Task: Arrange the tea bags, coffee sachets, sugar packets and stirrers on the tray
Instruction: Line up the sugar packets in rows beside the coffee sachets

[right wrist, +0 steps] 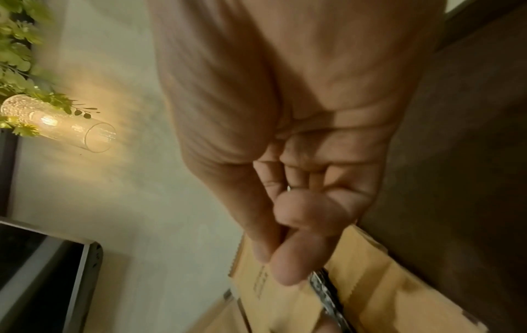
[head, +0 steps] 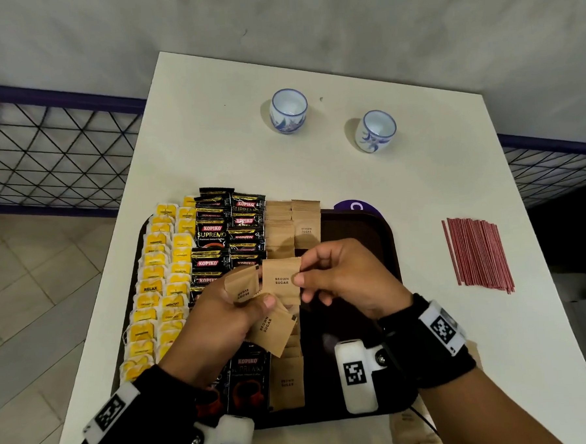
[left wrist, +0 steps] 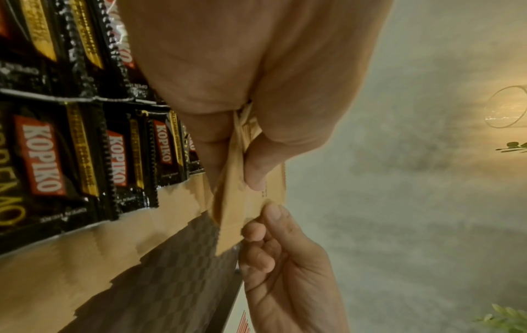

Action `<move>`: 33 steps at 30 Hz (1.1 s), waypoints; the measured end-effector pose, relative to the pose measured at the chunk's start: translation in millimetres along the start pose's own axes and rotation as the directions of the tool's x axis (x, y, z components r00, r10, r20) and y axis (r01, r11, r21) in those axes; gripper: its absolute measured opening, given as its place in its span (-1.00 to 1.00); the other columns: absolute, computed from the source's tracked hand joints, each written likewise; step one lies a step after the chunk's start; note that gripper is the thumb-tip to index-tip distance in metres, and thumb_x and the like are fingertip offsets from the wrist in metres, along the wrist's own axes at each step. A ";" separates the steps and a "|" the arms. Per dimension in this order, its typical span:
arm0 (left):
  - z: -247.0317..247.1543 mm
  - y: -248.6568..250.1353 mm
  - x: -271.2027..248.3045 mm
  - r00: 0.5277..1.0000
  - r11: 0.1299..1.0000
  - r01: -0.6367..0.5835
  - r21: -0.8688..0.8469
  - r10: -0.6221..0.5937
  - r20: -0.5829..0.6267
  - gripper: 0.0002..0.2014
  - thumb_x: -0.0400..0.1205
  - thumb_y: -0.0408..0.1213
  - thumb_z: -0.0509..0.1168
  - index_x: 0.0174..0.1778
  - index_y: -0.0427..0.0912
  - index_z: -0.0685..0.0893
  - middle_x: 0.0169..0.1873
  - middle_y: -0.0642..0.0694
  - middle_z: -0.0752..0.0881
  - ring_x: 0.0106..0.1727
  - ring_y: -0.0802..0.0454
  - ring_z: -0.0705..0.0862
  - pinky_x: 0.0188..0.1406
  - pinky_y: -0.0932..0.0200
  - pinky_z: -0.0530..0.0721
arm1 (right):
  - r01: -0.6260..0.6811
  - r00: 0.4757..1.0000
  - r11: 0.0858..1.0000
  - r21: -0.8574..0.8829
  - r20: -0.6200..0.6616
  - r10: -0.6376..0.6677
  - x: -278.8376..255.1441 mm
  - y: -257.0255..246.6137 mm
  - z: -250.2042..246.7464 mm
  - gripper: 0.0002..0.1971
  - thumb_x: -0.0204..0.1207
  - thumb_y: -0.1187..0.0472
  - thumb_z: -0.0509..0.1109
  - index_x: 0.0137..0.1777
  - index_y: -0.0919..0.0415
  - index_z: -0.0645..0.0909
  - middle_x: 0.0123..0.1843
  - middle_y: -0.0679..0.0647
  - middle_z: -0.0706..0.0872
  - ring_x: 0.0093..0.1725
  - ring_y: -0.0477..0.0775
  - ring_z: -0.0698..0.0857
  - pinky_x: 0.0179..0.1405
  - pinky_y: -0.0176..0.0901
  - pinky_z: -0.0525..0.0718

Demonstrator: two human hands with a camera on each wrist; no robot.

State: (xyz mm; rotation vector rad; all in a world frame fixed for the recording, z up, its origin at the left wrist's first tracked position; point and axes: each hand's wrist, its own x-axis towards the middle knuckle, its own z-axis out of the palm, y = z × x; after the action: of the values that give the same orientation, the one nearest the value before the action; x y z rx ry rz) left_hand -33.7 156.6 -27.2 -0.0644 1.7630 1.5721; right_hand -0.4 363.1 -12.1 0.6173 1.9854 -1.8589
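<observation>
Hovering above the tray's [head: 384, 237] middle, the left hand [head: 218, 314] grips several fanned sugar packets [head: 268, 328] while the right hand [head: 349, 280] pinches one upright packet's [head: 281, 280] right edge.

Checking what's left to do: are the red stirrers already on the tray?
No, the red stirrers lie in a bundle on the white table, to the right of the dark tray and apart from it.

White table [head: 350, 185] carries dark tray [head: 380, 237], two cups [head: 289, 110] [head: 375, 131], red stirrers [head: 476, 254] right of tray
</observation>
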 end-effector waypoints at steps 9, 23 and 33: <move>-5.0 -5.4 -3.5 0.999 0.997 0.030 -0.070 -0.027 0.045 -0.62 0.68 -0.61 0.30 0.30 -0.10 0.71 0.05 -0.16 0.88 0.10 -0.15 0.87 0.15 -0.18 0.78 | 0.030 0.949 0.999 0.032 -0.314 -0.019 13.1 0.7 -33.6 -0.86 0.55 0.51 0.45 -0.19 0.30 0.68 -0.41 0.18 0.74 -0.42 0.08 0.74 -0.52 -0.25 0.64; -8.8 -11.4 -9.3 0.996 0.997 0.019 -0.074 -0.012 0.087 -0.65 0.69 -0.57 0.31 0.33 -0.13 0.68 0.07 -0.15 0.88 0.11 -0.11 0.87 0.02 0.01 0.86 | -0.093 0.896 0.980 -0.176 -0.443 0.006 54.7 21.1 -34.7 -0.86 0.57 0.42 0.43 -0.18 0.21 0.64 -0.34 0.12 0.78 -0.43 0.03 0.74 -0.45 -0.19 0.67; -7.2 -14.2 -8.6 0.994 0.996 0.014 -0.084 -0.004 0.113 -0.64 0.69 -0.59 0.30 0.33 -0.14 0.68 0.08 -0.18 0.87 0.12 -0.14 0.86 -0.02 0.05 0.85 | -0.117 0.851 0.961 -0.252 -0.524 -0.033 60.4 23.1 -25.2 -0.89 0.51 0.29 0.46 -0.24 0.12 0.71 -0.44 0.07 0.79 -0.36 0.19 0.83 -0.24 0.13 0.85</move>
State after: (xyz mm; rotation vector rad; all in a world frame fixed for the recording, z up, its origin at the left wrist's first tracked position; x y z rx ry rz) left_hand -24.0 143.2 -34.5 -0.0240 1.6065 1.6123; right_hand -38.0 393.8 -61.8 1.1685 2.4831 -1.4408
